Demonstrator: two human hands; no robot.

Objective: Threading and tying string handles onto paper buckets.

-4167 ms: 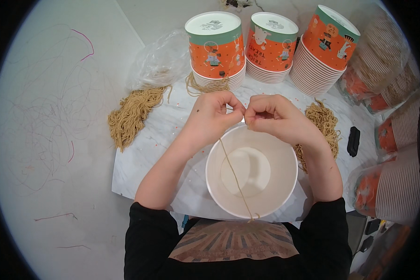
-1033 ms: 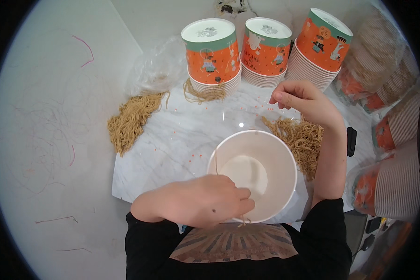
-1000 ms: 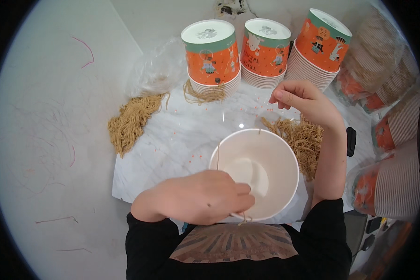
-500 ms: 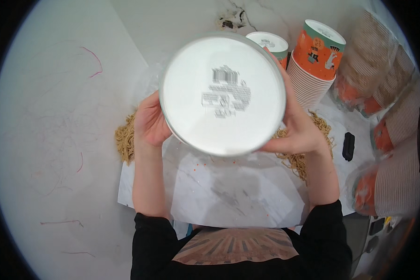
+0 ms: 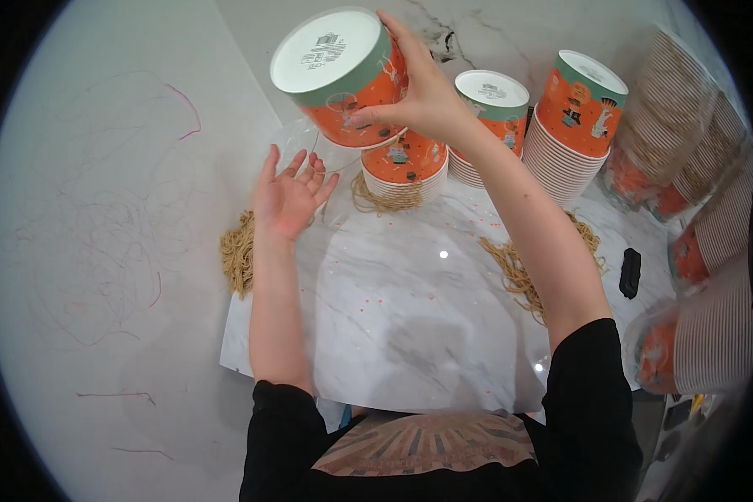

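My right hand (image 5: 422,96) grips an orange and green paper bucket (image 5: 343,109), tilted and bottom up, over the far left of the marble-patterned table. Its white base faces me. Just behind and below it stands a short stack of the same upturned buckets (image 5: 406,167), with tan strands at its foot. My left hand (image 5: 293,197) is open, palm up and fingers spread, below the held bucket and apart from it. Near the left wrist lies a pile of tan crinkled strands (image 5: 238,255).
Two more upturned bucket stacks stand at the back right, one shorter (image 5: 494,100) and one taller (image 5: 565,159). Plastic-wrapped bucket stacks (image 5: 711,326) line the right side. A black oblong object (image 5: 630,274) lies near another pile of strands (image 5: 523,272). A scribbled white wall (image 5: 100,251) bounds the left.
The bucket has moved away and to the left, from between both hands into the right hand alone. My left hand has let go and opened. The stack behind it now shows.
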